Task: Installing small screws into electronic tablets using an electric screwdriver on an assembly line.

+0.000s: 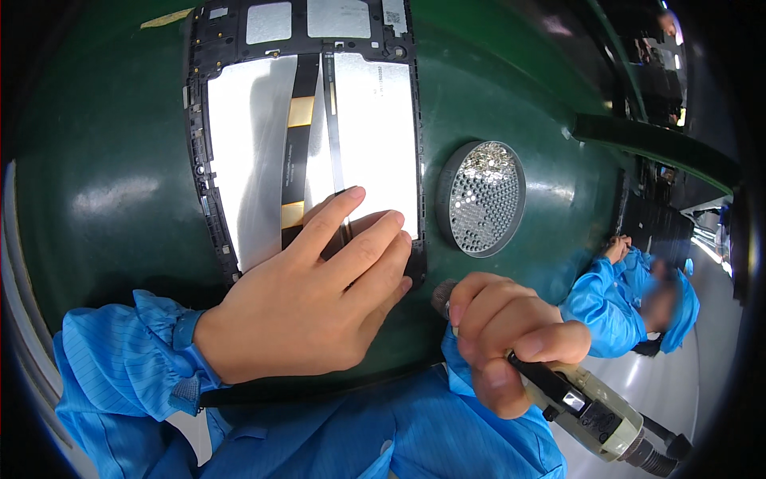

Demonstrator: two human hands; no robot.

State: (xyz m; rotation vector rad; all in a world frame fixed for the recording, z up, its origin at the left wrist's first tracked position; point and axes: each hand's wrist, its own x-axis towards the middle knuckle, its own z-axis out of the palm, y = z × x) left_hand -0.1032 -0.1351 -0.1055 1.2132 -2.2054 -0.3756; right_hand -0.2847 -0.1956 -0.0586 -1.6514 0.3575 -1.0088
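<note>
My left hand [311,295] lies with its fingers spread on the lower part of an opened tablet-like device [247,144]. That device has a black frame and shiny silver panels. A black flat cable [297,164] with gold-coloured patches runs down its middle, and a thinner dark strip [333,120] passes beside it under my fingers. To the right, my right hand [511,327] is closed around an electric screwdriver [594,415] with a pale body and black lever. Its grey knurled front end [441,297] points left, off the device's lower right corner. I cannot make out a bit.
A round grey dish [444,207] stands right of the device, with small shiny screws bunched at its far side. Everything rests on a green work surface [112,160]. A yellowish strip [166,19] lies at the far left. Another person in blue [610,307] sits at the right.
</note>
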